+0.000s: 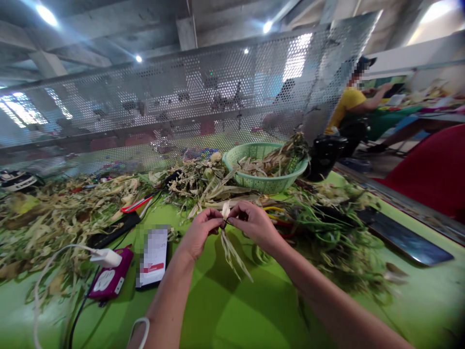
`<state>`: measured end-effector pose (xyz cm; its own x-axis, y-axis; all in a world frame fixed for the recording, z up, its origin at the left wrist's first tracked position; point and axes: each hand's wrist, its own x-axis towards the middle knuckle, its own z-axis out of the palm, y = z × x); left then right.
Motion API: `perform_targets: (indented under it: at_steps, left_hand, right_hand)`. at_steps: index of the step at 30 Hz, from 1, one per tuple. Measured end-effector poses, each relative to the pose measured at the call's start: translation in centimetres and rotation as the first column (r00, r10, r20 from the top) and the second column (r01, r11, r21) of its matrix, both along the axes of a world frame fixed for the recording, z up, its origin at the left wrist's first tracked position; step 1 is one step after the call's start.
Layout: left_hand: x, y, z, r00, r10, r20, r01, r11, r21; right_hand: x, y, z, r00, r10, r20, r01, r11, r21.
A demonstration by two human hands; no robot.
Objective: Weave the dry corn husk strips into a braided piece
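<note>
Both of my hands meet over the green table (214,300), pinching a small bundle of dried corn husk (232,254). My left hand (203,230) has thumb and fingertips closed on its left side. From the right, my right hand (252,220) pinches the same spot, where a thin dark band or tie shows. Pale strips hang below the fingers, and a wider piece sticks up above them. Just behind lie long dried husk leaves (228,193). How the tie runs is hidden by my fingertips.
A green plastic basket (267,182) with dried leaves stands behind my hands. Dried plant heaps (51,228) lie left, green stems (319,237) right. A lit phone (154,257), a purple power bank (111,278) with cables, and a dark phone (410,237) lie around. A person in yellow (350,104) sits beyond.
</note>
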<state>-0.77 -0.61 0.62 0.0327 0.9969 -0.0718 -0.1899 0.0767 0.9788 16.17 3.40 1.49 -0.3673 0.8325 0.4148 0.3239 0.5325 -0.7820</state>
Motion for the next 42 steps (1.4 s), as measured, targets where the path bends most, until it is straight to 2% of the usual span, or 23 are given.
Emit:
perform_targets:
  at_steps: [4,10,13,29,42]
  left_hand:
    - [0.1,-0.2,0.2,0.999,-0.034,0.008,0.034,0.999,0.003]
    - [0.2,-0.2,0.2,0.989,-0.016,-0.144,0.020,1.000,0.024]
    - [0.2,-0.1,0.1,0.986,-0.009,-0.169,0.014,0.999,0.033]
    - [0.1,0.1,-0.3,0.999,0.000,-0.054,0.000,1.000,0.009]
    - [-0.2,0.3,-0.5,0.999,0.029,-0.041,-0.030,1.000,-0.008]
  right_hand:
    - [0.0,0.0,0.0,0.999,-0.024,0.021,0.024,1.000,-0.015]
    - [0.0,-0.3,0.3,0.999,-0.029,0.035,0.030,0.999,-0.034]
    - [0.0,-0.3,0.4,0.999,-0.023,0.030,0.024,0.999,-0.022]
    - [-0.3,-0.9,0.5,0.997,-0.006,0.072,-0.006,0.987,0.161]
    - [-0.1,-1.0,0.6,0.988,0.005,0.154,-0.037,0.978,0.207]
